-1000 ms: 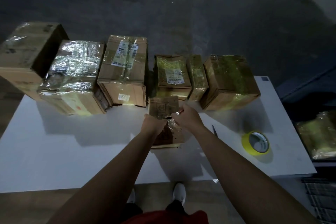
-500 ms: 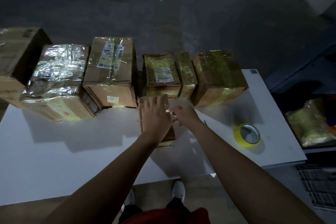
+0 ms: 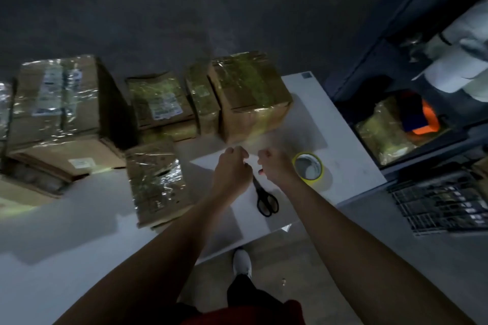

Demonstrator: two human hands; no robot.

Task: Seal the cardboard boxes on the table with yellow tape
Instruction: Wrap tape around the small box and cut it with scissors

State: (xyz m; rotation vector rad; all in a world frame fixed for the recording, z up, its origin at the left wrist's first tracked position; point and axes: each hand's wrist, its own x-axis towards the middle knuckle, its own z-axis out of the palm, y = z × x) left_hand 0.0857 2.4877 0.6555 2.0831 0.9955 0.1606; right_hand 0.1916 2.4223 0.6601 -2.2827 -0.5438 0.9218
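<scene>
A small flat cardboard box (image 3: 155, 182), shiny with tape, lies alone on the white table (image 3: 79, 224), left of both hands. My left hand (image 3: 231, 170) and my right hand (image 3: 276, 166) hover side by side over the table, fingers curled, nothing visible in them. The yellow tape roll (image 3: 309, 167) lies just right of my right hand. Black scissors (image 3: 265, 199) rest on the table between my wrists. A row of taped cardboard boxes stands along the far edge: a large one (image 3: 56, 119), a medium one (image 3: 161, 105), a narrow one (image 3: 202, 100) and the rightmost (image 3: 249, 95).
Right of the table stands a dark shelf unit (image 3: 396, 60) holding a wrapped package (image 3: 383, 134), an orange and blue item (image 3: 420, 119) and white rolls (image 3: 454, 68). A wire rack (image 3: 438, 203) sits on the floor. My white shoe (image 3: 241, 262) is below the table's edge.
Both hands have left the small flat box and moved right, toward the scissors and tape roll. The camera has swung to the right, so the boxes now appear further left.
</scene>
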